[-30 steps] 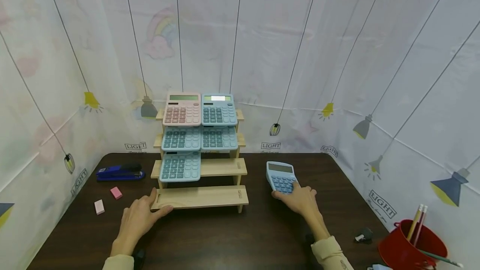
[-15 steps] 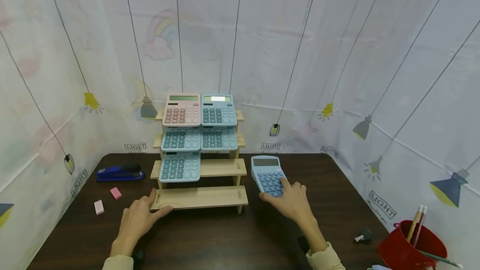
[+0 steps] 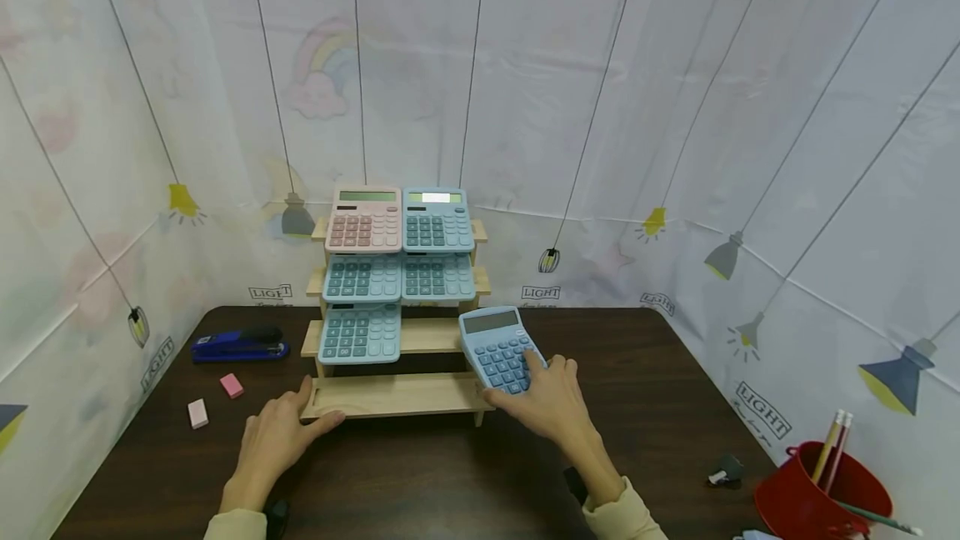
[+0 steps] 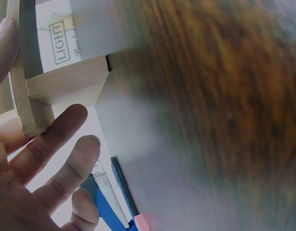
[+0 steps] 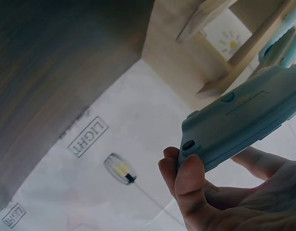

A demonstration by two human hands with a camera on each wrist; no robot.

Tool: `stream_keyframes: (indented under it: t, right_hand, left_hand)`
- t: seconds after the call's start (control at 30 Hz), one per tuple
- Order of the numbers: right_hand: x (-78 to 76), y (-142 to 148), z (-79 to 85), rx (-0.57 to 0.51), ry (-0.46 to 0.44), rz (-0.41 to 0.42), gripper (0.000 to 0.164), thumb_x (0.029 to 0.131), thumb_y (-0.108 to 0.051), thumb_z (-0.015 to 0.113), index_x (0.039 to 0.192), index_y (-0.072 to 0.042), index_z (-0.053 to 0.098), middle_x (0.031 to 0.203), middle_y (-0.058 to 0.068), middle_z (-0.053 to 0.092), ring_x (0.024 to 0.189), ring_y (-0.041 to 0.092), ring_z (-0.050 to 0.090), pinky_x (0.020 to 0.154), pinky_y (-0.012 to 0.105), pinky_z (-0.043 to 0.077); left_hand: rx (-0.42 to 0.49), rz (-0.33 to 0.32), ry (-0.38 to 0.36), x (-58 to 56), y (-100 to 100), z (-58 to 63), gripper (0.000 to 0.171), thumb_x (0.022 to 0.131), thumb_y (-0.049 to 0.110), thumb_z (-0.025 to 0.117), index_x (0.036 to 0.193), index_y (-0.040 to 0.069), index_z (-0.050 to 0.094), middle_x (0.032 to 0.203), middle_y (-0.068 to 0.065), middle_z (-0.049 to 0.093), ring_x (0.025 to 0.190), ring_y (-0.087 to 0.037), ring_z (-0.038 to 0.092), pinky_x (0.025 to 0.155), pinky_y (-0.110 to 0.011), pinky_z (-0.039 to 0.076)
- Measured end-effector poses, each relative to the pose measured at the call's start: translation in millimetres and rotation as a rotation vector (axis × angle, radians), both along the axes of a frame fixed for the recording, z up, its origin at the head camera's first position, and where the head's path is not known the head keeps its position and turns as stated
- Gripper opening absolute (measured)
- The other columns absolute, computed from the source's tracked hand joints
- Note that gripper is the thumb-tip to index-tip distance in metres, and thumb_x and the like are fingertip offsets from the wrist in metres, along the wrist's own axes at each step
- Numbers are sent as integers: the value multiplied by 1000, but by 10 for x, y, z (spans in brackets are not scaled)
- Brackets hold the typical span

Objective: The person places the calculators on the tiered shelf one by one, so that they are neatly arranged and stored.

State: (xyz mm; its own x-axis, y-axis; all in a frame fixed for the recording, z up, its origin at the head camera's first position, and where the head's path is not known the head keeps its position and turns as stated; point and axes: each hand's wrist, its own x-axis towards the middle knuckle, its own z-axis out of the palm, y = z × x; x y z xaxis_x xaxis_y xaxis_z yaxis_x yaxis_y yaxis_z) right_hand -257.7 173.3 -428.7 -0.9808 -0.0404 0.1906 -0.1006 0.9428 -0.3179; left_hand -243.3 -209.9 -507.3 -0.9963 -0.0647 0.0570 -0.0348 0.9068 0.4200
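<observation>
My right hand (image 3: 551, 407) holds a light blue calculator (image 3: 491, 344) by its lower right part, tilted, just in front of the right end of the wooden tiered stand (image 3: 397, 397). The right wrist view shows the calculator's underside (image 5: 239, 113) with fingers (image 5: 190, 180) at its edge, off the table. With thumb and index finger, my left hand (image 3: 272, 440) grips the left end of the stand's lowest shelf; its other fingers (image 4: 70, 168) extend loosely beside a stand leg (image 4: 70, 79). A pink calculator (image 3: 366, 219) and several blue calculators (image 3: 437, 219) rest on the upper tiers.
A blue stapler (image 3: 240, 345), a pink eraser (image 3: 232, 386) and a white eraser (image 3: 198, 414) lie left of the stand. At the right are a small dark sharpener-like object (image 3: 725, 471) and a red bucket (image 3: 825, 486) with pencils. Printed curtains (image 3: 570, 107) hang behind the table.
My right hand has carried the blue calculator leftward from the right side of the table to the stand's right end. The left hand stays in place on the lowest shelf.
</observation>
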Motion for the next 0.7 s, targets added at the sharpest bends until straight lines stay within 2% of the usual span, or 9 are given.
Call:
stream_keyframes:
  t: [0.2,0.37,0.7]
  right_hand:
    - [-19,-169,4,48,76,21,96,68,-72,71,137,-6,58,100,21,50,93,31,40,70,38,43]
    - [-31,-276,15,77,126,30,93,66,-71,72,133,-6,61,100,22,51,94,32,42,66,38,47]
    - [3,-335,-14,120,196,39,92,65,-71,72,130,-6,63,98,22,52,92,31,42,63,35,47]
  left_hand:
    - [2,2,-1,-10,-10,-4,109,80,83,55,152,3,40,126,-26,64,109,-46,62,77,-56,46]
    - [6,9,-6,-6,-4,-7,108,80,82,57,152,3,41,124,-25,65,105,-43,63,76,-53,47]
    - [9,8,4,2,0,9,108,80,82,58,152,2,41,125,-25,65,105,-43,63,73,-51,46]
